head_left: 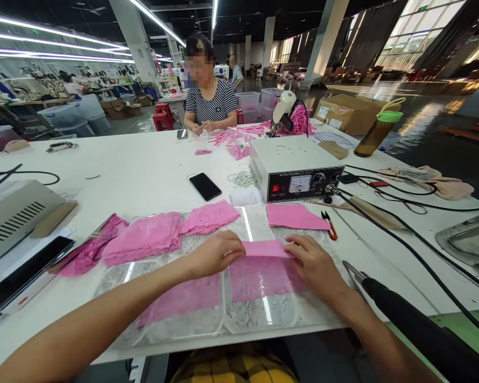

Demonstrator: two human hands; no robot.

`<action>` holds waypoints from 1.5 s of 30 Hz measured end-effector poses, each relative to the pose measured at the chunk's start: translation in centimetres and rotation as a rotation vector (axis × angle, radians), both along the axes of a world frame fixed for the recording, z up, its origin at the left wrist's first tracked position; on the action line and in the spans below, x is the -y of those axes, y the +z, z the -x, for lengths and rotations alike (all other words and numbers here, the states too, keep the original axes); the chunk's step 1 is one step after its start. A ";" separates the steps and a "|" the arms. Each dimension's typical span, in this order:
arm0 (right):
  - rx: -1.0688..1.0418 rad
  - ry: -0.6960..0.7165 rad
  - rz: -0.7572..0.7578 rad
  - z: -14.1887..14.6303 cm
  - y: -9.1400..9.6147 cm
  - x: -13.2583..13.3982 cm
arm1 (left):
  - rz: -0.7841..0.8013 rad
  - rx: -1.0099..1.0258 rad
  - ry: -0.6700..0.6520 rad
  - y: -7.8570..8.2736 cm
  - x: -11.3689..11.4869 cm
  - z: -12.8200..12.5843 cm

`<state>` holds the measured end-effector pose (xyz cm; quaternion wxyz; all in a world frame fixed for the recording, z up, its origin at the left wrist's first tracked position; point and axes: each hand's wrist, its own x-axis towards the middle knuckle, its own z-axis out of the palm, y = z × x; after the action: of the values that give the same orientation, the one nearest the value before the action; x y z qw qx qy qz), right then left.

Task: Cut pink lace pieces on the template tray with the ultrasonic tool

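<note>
Pink cloth (261, 274) lies flat on a see-through plastic sheet (259, 320), right between the two hands. From where I stand, the left hand (215, 255) has its fingers close together on one top corner. The right hand (317, 266) holds the other top corner with bent fingers. I can't tell how hard they squeeze.

The top edge looks folded, and it could go crooked if one hand pulls more than the other. The cloth looks thin, so it could bunch up if the hands push toward each other. A black-handled tool (407, 311) rests just below the right hand, with its metal tip near the wrist. The arm could bump it.

The white desk (143, 159) is busy. Left of the left hand sits a big pink pile (143, 236). Past the right hand are orange snips (332, 229) and a box with a dial (299, 154). Far past both hands, a person in a striped top (211, 103) sits across the desk. The room is huge, with long bright lights (56, 32) and fat posts (323, 42).
</note>
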<state>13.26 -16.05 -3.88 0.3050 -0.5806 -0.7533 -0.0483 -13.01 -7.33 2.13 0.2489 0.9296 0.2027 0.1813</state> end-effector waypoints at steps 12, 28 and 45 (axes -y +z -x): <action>0.033 0.018 -0.003 -0.6 -1.1 5.0 | -0.364 -0.127 -0.141 -3.0 5.5 1.6; -0.178 -0.095 0.013 -1.7 -1.5 5.1 | -0.124 -0.361 -0.036 -1.5 4.9 -5.0; -0.346 -0.110 0.066 -2.4 -1.6 6.1 | 0.150 -0.354 0.034 -3.2 4.5 -12.7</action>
<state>15.68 -22.16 -5.49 0.4077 -0.6304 -0.6578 0.0607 -0.31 -11.83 -1.06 0.2748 0.9222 0.2721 0.0035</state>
